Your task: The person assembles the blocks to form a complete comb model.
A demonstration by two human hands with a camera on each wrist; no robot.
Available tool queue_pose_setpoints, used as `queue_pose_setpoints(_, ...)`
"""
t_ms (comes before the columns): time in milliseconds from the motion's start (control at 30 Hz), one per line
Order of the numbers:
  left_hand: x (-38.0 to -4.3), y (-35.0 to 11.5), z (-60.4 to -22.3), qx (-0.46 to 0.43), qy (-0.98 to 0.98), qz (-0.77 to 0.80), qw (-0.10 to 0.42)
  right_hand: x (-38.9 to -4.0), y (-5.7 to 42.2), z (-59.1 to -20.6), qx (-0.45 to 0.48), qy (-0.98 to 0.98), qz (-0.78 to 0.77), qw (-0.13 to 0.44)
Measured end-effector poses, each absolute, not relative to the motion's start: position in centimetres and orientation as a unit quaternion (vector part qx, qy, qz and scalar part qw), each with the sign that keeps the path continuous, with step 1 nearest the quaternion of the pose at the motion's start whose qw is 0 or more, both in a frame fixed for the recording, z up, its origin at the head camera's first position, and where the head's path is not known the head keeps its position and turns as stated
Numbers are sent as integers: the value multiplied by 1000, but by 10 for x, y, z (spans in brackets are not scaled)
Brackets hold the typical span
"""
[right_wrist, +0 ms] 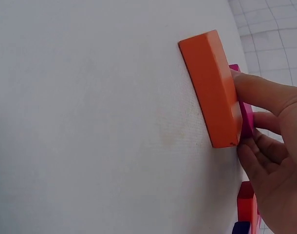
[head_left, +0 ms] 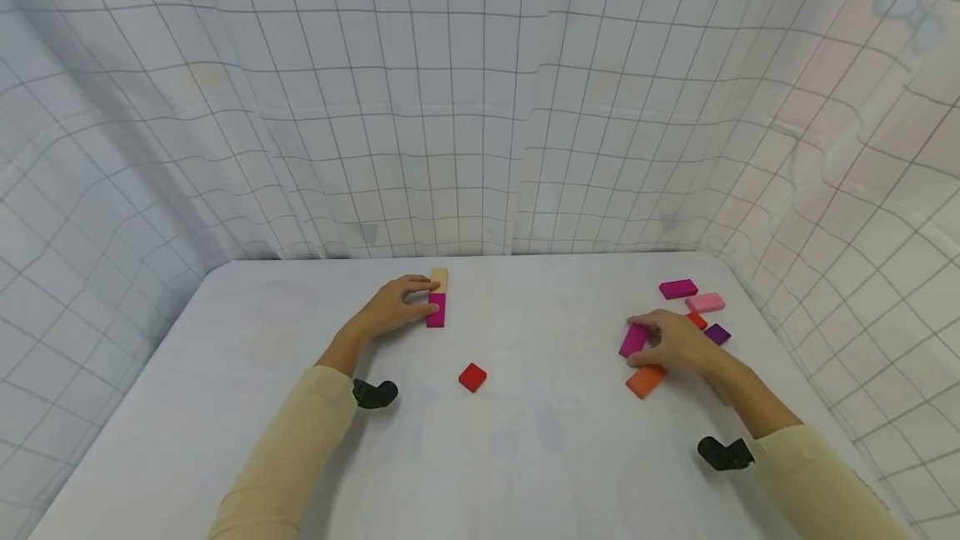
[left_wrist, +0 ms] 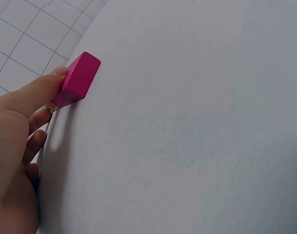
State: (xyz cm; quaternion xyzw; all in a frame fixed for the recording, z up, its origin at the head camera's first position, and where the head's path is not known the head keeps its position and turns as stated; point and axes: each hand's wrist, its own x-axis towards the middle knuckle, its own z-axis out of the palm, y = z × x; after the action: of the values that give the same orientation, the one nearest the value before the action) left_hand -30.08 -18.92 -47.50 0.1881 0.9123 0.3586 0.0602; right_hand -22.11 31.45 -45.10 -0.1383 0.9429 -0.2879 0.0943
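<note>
My left hand (head_left: 392, 304) reaches to a short line of two blocks at the back of the table. Its thumb rests on a magenta block (head_left: 436, 312), and its fingertips touch the pale yellow block (head_left: 439, 275) just behind. From the left wrist, the straight thumb lies against the magenta block (left_wrist: 82, 77). Over on the right, my right hand (head_left: 672, 341) pinches another magenta block (head_left: 634, 341) between thumb and fingers. An orange block (head_left: 646, 381) lies nearest that hand; in the right wrist view the orange block (right_wrist: 209, 90) partly hides the pinched one.
A red block (head_left: 472, 377) sits mid-table between the arms. Beyond the right hand lie a magenta block (head_left: 678, 289), a pink one (head_left: 705, 302), a partly covered red one (head_left: 697, 321) and a purple one (head_left: 717, 334). A gridded curtain (head_left: 480, 107) surrounds the white table (head_left: 525, 457).
</note>
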Motion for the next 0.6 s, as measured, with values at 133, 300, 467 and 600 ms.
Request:
queue_pose_setpoints(133,-300,-189,-475,184,914,357,59,-222,313,-451,-136,937,-311,84)
queue_pose_setpoints(300,-299,-188,-475,177,912,365,62,-223,305,-450,-165,928,-329,58)
queue_pose_setpoints(467,-299,-186,-476,162,912,369,73,-229,289,-449,-185,922,-336,55)
queue_pose_setpoints(600,-299,-187,-476,157,912,372,74,-236,270,-445,-192,918,-341,65)
